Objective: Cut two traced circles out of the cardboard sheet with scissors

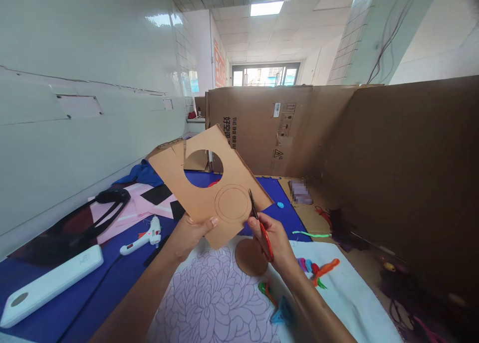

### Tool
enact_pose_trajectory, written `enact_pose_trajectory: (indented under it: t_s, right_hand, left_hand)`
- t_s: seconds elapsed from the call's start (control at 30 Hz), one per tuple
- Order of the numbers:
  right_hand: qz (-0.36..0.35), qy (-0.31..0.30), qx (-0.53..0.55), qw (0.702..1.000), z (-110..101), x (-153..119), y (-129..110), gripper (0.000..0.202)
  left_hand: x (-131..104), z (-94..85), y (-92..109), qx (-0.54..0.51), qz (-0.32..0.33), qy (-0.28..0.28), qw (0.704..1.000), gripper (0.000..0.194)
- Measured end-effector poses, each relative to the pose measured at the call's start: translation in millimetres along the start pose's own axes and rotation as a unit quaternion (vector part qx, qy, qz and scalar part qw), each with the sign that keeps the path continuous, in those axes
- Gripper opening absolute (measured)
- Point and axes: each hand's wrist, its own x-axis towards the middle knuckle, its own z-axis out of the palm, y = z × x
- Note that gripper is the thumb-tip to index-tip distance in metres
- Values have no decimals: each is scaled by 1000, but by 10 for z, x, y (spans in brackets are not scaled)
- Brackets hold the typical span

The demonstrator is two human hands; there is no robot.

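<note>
My left hand (194, 233) grips the lower edge of a tan cardboard sheet (202, 201), thumb on its face. The sheet is held up at a tilt. It has a large round hole cut through it, and two drawn circles, one inside the other, lie beside the hole. In my right hand (271, 236) is a pair of scissors (266, 241) with red handles. Their dark blades meet the sheet at the right side of the drawn circles. Below the scissors a round brown cardboard disc (250, 258) lies on white cloth printed with flower outlines (213, 288).
A white glue gun (144, 238) and a long white device (52, 285) lie on the blue table (112, 278) at left, near pink and black sheets (134, 203). Coloured yarn pieces (325, 270) are at right. Tall cardboard walls (269, 133) stand behind and to the right.
</note>
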Motion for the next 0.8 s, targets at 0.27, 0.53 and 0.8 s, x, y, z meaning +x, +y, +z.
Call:
enact_pose_trajectory:
  t_s: [0.27,0.53,0.8]
  right_hand:
    - [-18,27,3,999,66,-10,40,60]
    - [-20,44,16,999,175,-36,114,54]
    - [-10,43,29,999,187,-29,108,55]
  left_hand:
    - [18,119,-100,-67,-1,54,996,57]
    - [-41,295,-147,-139,-12,115,984,73]
    - [-30,328,-132,-132,-18,132,982,76]
